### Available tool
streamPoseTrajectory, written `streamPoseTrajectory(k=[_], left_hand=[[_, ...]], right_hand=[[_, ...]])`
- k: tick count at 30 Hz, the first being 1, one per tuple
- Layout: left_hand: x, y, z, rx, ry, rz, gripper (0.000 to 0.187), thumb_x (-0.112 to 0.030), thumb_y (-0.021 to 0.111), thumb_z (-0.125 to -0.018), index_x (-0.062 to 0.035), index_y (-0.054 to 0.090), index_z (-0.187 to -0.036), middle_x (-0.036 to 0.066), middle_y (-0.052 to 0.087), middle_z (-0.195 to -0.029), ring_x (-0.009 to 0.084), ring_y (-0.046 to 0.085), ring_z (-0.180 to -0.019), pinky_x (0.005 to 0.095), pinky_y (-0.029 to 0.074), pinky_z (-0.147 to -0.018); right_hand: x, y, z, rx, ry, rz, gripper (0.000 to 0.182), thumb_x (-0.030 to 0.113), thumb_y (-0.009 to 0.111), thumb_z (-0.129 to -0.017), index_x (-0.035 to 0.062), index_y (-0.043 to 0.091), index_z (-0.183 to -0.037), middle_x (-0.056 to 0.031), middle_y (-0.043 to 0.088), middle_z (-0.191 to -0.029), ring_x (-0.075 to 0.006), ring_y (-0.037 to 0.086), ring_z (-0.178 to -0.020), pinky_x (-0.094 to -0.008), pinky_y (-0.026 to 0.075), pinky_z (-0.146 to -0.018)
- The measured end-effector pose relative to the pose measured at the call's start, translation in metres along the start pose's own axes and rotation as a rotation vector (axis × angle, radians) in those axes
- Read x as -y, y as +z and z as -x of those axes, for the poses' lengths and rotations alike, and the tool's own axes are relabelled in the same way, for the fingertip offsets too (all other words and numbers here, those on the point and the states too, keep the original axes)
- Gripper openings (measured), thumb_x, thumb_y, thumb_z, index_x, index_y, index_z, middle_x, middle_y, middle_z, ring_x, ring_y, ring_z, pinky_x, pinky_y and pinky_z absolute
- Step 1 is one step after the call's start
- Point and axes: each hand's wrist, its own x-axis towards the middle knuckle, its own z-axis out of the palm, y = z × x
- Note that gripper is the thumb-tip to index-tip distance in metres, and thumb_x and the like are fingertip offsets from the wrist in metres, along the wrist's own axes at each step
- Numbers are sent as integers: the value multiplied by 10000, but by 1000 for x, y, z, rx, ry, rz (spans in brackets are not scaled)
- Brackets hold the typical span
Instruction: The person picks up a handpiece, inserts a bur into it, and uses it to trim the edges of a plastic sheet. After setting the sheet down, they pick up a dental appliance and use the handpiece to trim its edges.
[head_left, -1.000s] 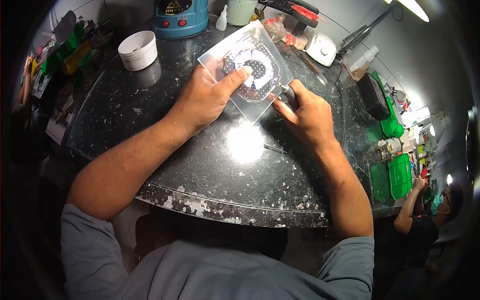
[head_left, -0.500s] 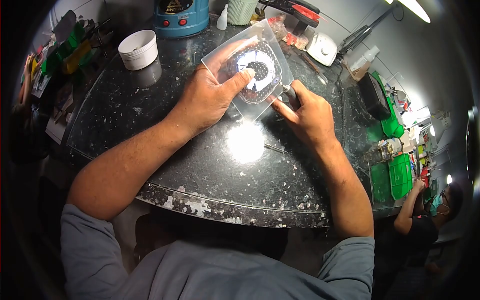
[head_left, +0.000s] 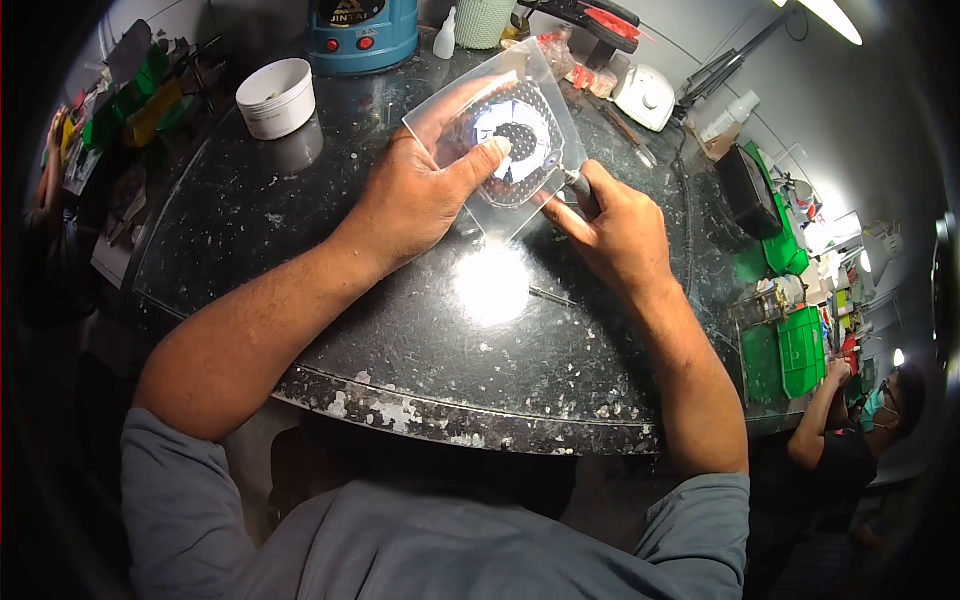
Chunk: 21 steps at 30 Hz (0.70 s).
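My left hand (head_left: 425, 195) is closed on a clear, square plastic sheet (head_left: 545, 80), thumb on top and fingers showing through from beneath. The sheet is tilted above the black table. In its middle is a rounded, dotted shape with a bright white ring-like reflection. My right hand (head_left: 625, 230) is wrapped round a slim tool (head_left: 582, 190) with a dark grip and a metal front end. That end is right at the sheet's lower right edge, by the border of the rounded shape. The tool's exact kind does not show.
On the black table (head_left: 420, 350) stand a white tub (head_left: 277, 100), a blue machine (head_left: 362, 40), a small squeeze bottle (head_left: 446, 36) and a white device (head_left: 645, 97). Green trays (head_left: 800, 350) lie at the right, where a masked person (head_left: 850, 440) sits. A lamp (head_left: 825, 18) hangs at upper right.
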Motion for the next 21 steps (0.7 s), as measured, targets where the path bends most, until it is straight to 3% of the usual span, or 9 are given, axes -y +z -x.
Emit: streamPoseTrajectory(k=[21], left_hand=[[2,0,0,5,13,-24,525,-58,574,-983,-17,385,-1470,154,543,-1369,176,573,-1210,316,520,-1028]], right_hand=[[1,0,1,-11,-36,8,462,529,700,-868,78,599,-872,-112,659,-691,-325,695,-677,-422,542,-584]])
